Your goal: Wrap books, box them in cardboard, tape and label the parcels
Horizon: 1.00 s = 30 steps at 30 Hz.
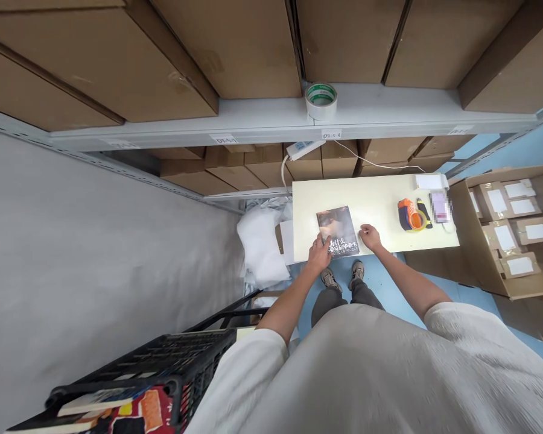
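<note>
Across the table (375,199), the book (337,222) lies flat, left hand (319,254) open over its lower-left corner, seemingly steadying it; right hand (370,238) curled just beside, grip unclear; tape dispenser (406,212) off right, perhaps out of the way.

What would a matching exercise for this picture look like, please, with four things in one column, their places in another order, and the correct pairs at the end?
1. Left hand
2. Book
3. White tape roll
4. Black crate

A. On the grey shelf
B. At the picture's lower left
C. With fingers on a printed cover
D. Lying on the pale table

Pairs: 1-C, 2-D, 3-A, 4-B
</note>
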### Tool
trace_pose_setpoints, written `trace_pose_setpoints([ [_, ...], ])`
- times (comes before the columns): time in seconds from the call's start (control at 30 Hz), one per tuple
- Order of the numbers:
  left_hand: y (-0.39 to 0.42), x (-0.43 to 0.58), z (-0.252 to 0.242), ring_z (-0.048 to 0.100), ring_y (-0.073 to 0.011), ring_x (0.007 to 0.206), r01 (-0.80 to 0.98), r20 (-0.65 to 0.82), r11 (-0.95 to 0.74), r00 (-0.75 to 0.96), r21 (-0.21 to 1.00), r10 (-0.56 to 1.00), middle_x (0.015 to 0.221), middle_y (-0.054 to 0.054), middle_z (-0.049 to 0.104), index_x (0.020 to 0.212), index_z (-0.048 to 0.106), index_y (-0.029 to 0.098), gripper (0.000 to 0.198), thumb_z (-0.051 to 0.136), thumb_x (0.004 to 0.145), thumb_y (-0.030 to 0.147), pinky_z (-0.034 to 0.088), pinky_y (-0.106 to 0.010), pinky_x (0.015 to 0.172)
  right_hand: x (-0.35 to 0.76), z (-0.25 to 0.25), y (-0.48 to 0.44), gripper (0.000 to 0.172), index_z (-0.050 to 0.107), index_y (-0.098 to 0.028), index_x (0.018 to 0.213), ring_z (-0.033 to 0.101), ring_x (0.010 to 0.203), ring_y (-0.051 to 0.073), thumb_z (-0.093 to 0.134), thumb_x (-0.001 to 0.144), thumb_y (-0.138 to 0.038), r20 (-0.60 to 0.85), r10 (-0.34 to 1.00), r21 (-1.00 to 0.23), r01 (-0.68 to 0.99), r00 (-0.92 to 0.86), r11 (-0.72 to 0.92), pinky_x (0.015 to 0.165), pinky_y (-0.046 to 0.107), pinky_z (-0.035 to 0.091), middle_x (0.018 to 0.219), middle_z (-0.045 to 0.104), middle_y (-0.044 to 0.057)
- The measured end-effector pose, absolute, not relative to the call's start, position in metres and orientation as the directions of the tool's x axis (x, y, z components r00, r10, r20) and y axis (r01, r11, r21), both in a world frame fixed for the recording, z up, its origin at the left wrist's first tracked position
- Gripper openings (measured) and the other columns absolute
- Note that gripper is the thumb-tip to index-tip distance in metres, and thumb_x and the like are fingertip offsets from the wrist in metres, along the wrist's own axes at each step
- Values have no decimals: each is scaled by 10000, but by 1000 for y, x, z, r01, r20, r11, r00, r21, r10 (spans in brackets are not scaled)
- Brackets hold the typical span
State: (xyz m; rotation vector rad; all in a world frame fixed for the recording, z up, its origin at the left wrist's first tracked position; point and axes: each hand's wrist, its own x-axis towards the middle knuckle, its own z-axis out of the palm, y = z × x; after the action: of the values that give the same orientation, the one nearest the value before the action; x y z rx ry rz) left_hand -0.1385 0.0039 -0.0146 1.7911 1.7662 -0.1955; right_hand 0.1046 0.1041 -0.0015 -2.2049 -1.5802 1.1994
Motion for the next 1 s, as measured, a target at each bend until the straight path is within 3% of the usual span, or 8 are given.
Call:
trace_pose_setpoints([
  [0.13, 7, -137, -13, 372, -420, 1613, 953, -537, 92, 81, 288, 840, 1841, -225, 149, 1761, 235, 265, 857, 642, 1013, 360, 458, -543, 1219, 137, 3, 114, 564, 585, -138, 1463, 698, 1217, 258, 622, 909, -236, -527, 804, -428, 731, 277, -532, 1123, 345, 497, 1252, 763, 123],
  [0.23, 11, -136, -10, 377, -417, 1603, 959, -559, 91, 78, 268, 826, 1847, -217, 135, 1765, 219, 281, 880, 656, 1007, 372, 482, -545, 1194, 156, 1, 120, 633, 541, -128, 1489, 701, 1193, 282, 662, 877, -238, -550, 758, -380, 704, 350, -600, 1100, 364, 517, 1204, 752, 135],
  [0.43, 15, -138, -5, 360, -418, 1590, 962, -582, 95, 74, 255, 810, 1857, -186, 121, 1771, 199, 295, 877, 629, 1013, 388, 497, -559, 1173, 168, -1, 129, 427, 668, -193, 1205, 696, 1141, 299, 753, 790, -248, -596, 692, -329, 663, 407, -673, 1013, 404, 570, 1375, 636, 179],
  [0.57, 16, -137, -4, 364, -413, 1576, 966, -590, 98, 66, 241, 804, 1856, -167, 132, 1774, 196, 310, 895, 651, 1009, 405, 492, -554, 1177, 166, 5, 131, 299, 669, -215, 1068, 614, 1324, 369, 774, 789, -242, -550, 714, -229, 744, 433, -628, 1148, 515, 476, 1401, 632, 176],
  [0.63, 16, -136, -4, 363, -413, 1574, 966, -588, 102, 61, 239, 807, 1850, -172, 151, 1774, 201, 305, 895, 656, 1010, 409, 486, -553, 1182, 161, 10, 130, 353, 637, -226, 1157, 645, 1283, 331, 743, 820, -225, -540, 742, -273, 752, 397, -601, 1152, 500, 468, 1272, 704, 131],
  [0.73, 16, -134, -4, 367, -420, 1570, 962, -577, 107, 59, 250, 815, 1841, -180, 182, 1774, 206, 300, 896, 653, 1003, 398, 486, -556, 1180, 140, 20, 127, 479, 566, -230, 1311, 720, 1088, 256, 711, 855, -235, -576, 761, -416, 694, 299, -588, 1012, 376, 542, 1133, 752, 71],
  [0.87, 14, -133, -4, 356, -419, 1579, 955, -559, 103, 74, 279, 826, 1848, -157, 190, 1777, 188, 312, 929, 664, 989, 438, 471, -563, 1188, 95, 29, 120, 444, 606, -240, 1294, 726, 1002, 235, 712, 863, -267, -550, 831, -534, 729, 85, -428, 906, 307, 549, 1070, 770, 33],
  [1.0, 11, -137, -4, 320, -414, 1609, 940, -546, 121, 78, 318, 834, 1851, -128, 212, 1777, 191, 319, 902, 639, 999, 408, 449, -586, 1193, 49, 23, 109, 434, 632, -272, 1303, 726, 984, 228, 679, 877, -203, -502, 860, -548, 803, -92, -235, 890, 290, 536, 1048, 775, 13],
])
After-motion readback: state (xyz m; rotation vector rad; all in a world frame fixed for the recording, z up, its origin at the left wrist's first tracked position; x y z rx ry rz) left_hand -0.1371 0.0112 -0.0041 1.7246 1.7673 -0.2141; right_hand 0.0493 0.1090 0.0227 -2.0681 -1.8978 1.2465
